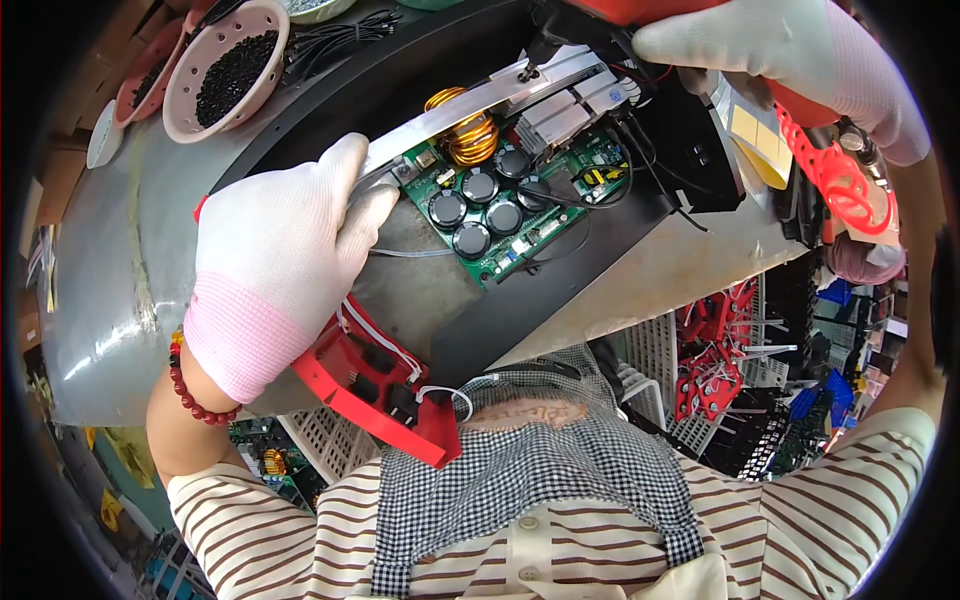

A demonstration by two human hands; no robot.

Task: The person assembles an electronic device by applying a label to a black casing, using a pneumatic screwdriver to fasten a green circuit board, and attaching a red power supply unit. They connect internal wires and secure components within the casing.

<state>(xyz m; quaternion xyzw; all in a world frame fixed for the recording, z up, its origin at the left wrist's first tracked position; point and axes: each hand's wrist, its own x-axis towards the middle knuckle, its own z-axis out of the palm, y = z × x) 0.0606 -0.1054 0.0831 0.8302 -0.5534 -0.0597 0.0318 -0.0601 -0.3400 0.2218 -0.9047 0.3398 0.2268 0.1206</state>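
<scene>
My right hand (770, 55), in a white glove with a pink cuff, is wrapped round a red power screwdriver (612, 10). Its black tip meets a silver metal bar (432, 122) near the bar's far end. At the near end, my gloved left hand (285, 235) pinches the bar between thumb and fingers. Under the bar lies a green circuit board (492, 266) with several round black capacitors (480, 185), a copper coil (472, 140) and silver heat sinks (570, 118). The board sits in a long black casing (590, 268). Part of the screwdriver's grip is hidden by my hand.
A pink bowl (277, 75) of small black screws stands at the far left, beside black cables (345, 40). A red coiled hose (840, 180) hangs at the right. A red panel with wires (432, 440) juts over the table's near edge. Red parts (710, 385) fill crates lower right.
</scene>
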